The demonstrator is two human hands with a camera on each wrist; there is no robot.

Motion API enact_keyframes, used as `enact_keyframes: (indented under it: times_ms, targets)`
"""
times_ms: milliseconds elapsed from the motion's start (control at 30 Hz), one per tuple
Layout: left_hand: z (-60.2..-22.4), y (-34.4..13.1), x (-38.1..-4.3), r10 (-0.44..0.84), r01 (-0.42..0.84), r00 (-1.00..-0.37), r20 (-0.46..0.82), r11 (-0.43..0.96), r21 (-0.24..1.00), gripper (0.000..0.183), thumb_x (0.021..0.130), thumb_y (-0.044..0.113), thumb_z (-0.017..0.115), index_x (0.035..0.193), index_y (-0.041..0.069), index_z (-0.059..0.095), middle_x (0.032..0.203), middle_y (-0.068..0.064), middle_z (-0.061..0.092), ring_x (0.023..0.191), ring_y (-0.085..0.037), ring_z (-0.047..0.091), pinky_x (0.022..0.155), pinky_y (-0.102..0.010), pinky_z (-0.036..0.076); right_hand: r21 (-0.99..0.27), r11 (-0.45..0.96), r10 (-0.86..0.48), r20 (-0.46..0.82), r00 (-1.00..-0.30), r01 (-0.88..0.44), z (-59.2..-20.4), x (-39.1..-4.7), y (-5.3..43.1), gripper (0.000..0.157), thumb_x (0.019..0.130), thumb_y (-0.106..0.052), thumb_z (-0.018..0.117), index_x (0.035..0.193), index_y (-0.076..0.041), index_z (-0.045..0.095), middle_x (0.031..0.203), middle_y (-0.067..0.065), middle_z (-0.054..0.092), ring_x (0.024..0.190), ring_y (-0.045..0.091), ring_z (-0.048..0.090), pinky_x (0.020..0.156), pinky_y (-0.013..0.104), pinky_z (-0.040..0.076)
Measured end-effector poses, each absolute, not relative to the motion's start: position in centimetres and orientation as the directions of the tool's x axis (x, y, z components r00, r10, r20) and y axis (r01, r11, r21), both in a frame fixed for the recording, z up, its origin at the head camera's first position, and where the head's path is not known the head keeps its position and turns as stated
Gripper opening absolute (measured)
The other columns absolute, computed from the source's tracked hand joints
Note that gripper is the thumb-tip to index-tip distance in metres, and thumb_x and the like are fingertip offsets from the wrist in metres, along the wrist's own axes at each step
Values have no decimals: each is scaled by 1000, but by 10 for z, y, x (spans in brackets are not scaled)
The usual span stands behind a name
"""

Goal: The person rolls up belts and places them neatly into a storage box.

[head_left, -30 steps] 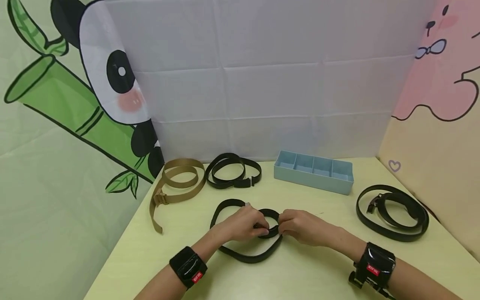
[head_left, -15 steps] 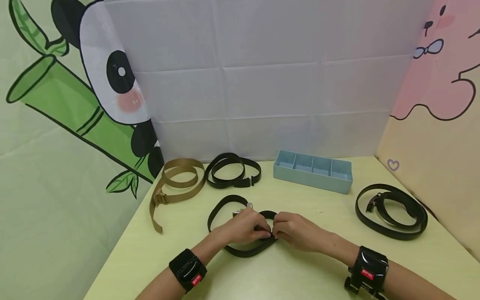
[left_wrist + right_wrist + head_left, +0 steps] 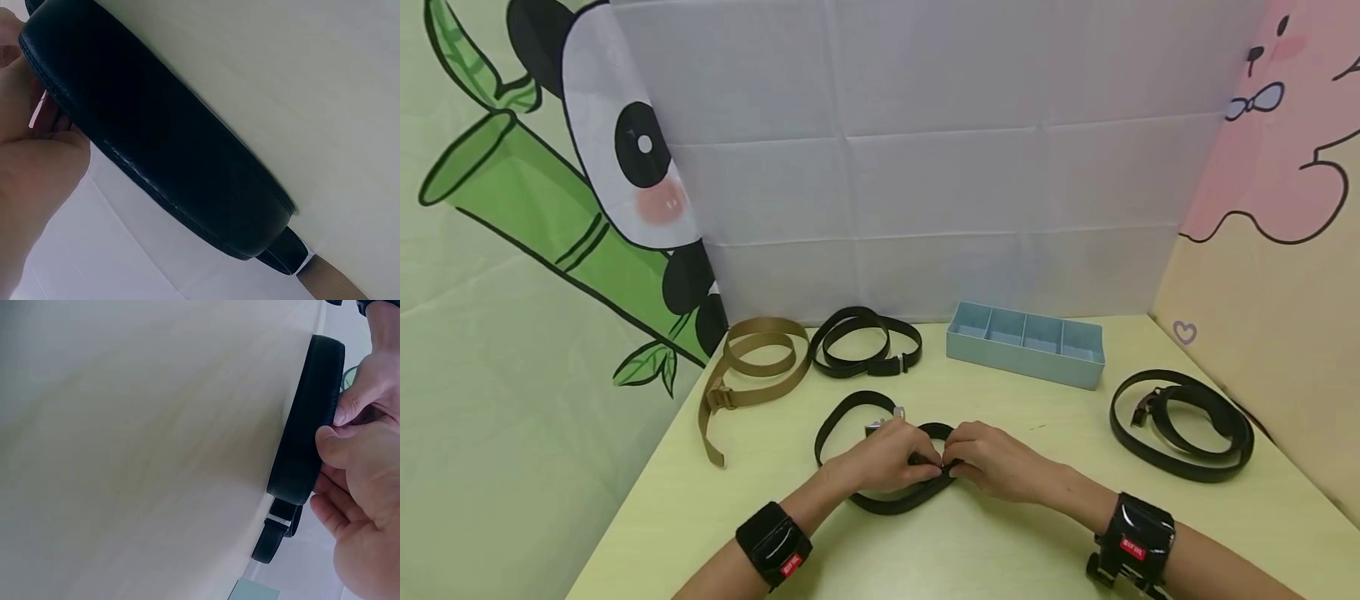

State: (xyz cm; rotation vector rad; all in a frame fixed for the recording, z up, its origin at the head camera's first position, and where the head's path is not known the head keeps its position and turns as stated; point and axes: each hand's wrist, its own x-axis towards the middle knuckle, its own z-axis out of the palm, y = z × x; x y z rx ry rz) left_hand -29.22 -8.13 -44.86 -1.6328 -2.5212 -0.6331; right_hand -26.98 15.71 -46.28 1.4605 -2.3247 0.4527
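A black leather belt (image 3: pixel 904 503), partly coiled, lies on the table in front of me in the head view. Its silver buckle (image 3: pixel 873 428) shows just behind my left hand (image 3: pixel 891 457). That hand pinches the small inner coil, its fingertips close to those of my right hand (image 3: pixel 1000 462). With thumb and fingers, my right hand grips the coil's right side, where the outer band meets the inner turns. In the right wrist view, the belt (image 3: pixel 306 425) stands on its edge under both hands. The belt (image 3: pixel 156 131) fills much of the left wrist view, hiding most left fingers.
A tan webbing belt (image 3: pixel 767 395) lies loosely coiled at the back left, beside another coiled black belt (image 3: pixel 887 367). A blue box (image 3: pixel 1022 365) with several compartments stands at the back. One more black belt (image 3: pixel 1212 472) lies coiled at the right edge.
My right hand has shifted slightly left toward my left hand. The belt's lower outer band has drawn inward, and its buckle has come into view. The last half second shows little movement.
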Motion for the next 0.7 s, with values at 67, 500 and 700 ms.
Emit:
enact_keyframes:
  times_ms: [67,500,700]
  targets:
    - [-449,-82,-292,861,895,-419,288,338,291,9,92,19,78,96,18,86,93,11,78,82,11,62,97,-45,52,-88,419,-796,443,-412,-904,-462,-271,156,17,82,-4,84,96,-13,79,97,-4,72,95,9,63,82,30,55]
    - [-435,-142,-308,679,811,-584,444,498,306,13,92,11,76,102,9,84,95,2,78,85,-6,68,73,-33,58,-62,425,-822,391,-414,-903,-456,-270,152,12,83,-3,82,89,-13,78,90,-5,72,90,9,63,80,28,56]
    - [-435,-187,-314,500,611,-764,407,763,209,23,85,11,80,106,3,81,105,-11,76,89,-22,70,73,-40,59,-61,421,-835,363,-413,-905,-454,-266,154,12,84,-3,82,89,-12,78,91,-4,72,89,9,63,81,28,56]
